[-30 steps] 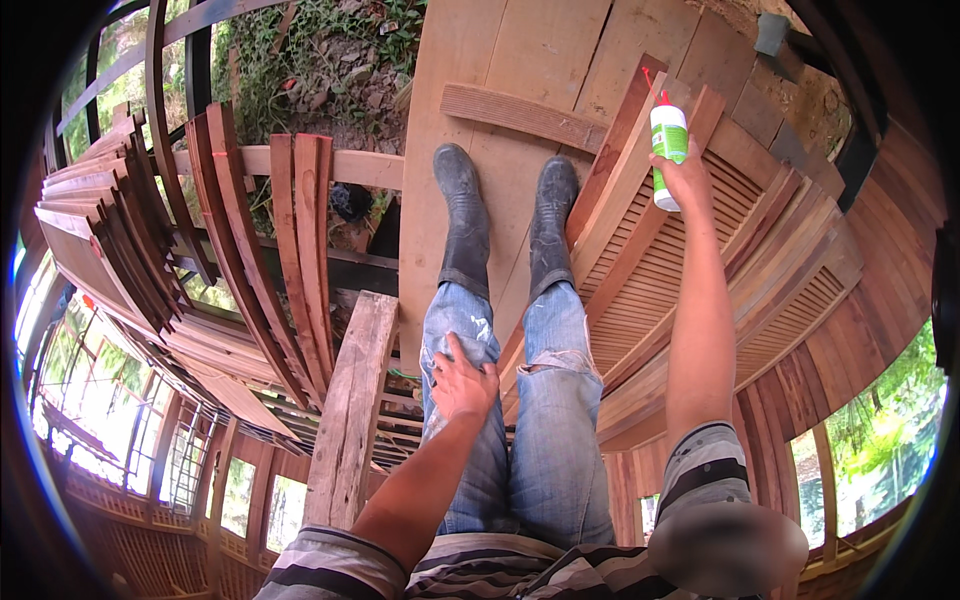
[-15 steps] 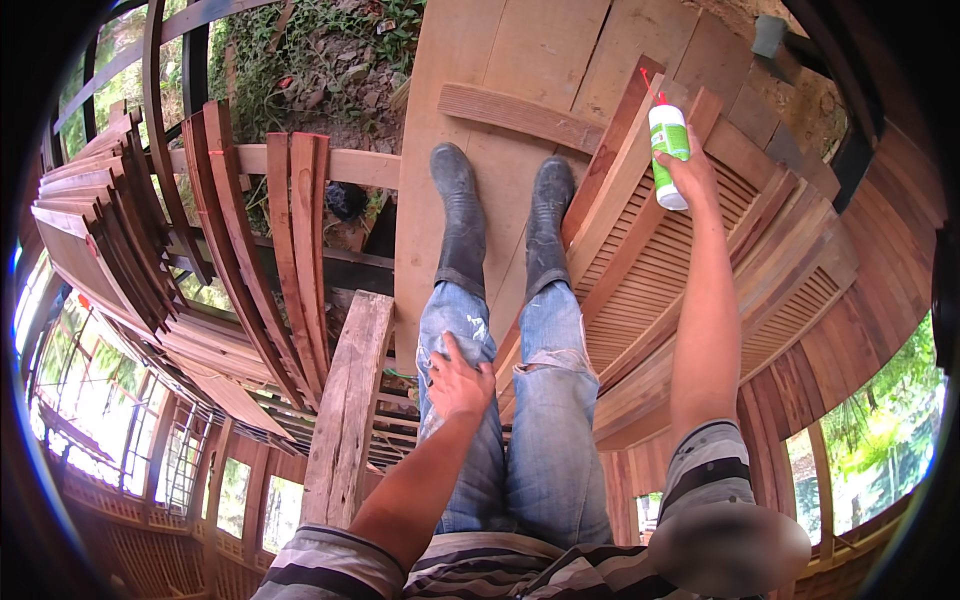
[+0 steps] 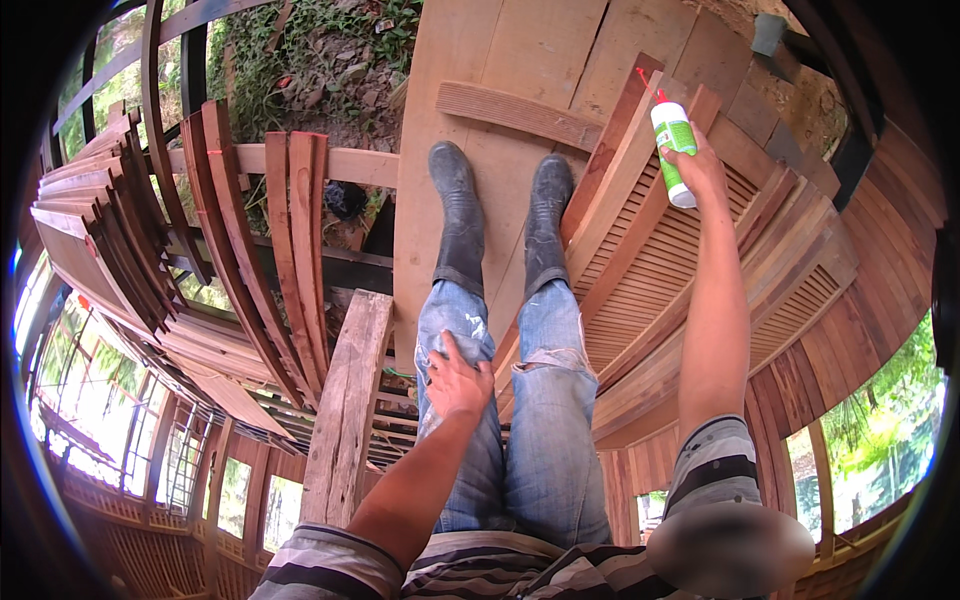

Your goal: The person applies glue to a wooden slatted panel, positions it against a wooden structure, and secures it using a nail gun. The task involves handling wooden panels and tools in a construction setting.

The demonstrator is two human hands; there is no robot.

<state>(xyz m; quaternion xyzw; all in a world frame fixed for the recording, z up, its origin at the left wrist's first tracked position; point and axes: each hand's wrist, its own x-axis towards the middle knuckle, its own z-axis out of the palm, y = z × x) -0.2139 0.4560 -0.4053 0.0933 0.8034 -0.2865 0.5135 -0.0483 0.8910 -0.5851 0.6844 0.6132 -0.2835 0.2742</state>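
1. Bottle [image 3: 669,125], white with green label: in right hand [image 3: 702,165], tilted, red nozzle [image 3: 660,96] end away from the person, base by the wrist side.
2. Right hand: grasping bottle around its body, thumb across the label; arm stretched forward. Whether bottle touches the wood under it, cannot tell.
3. Left hand [image 3: 460,388]: released, fingers loosely spread, resting on the left knee of the jeans [image 3: 555,430].
4. Slatted panel [image 3: 650,275]: below and nearer the person than right hand, long wood strips lying over it.
5. Loose plank [image 3: 515,117]: left of right hand, lying across floor boards [image 3: 540,45].
6. Boots [image 3: 458,200]: dark, on the boards, ahead of left hand.
7. Rough beam [image 3: 348,400]: just left of left hand.
8. Upright strips [image 3: 280,230]: farther left and ahead of left hand, reddish brown.
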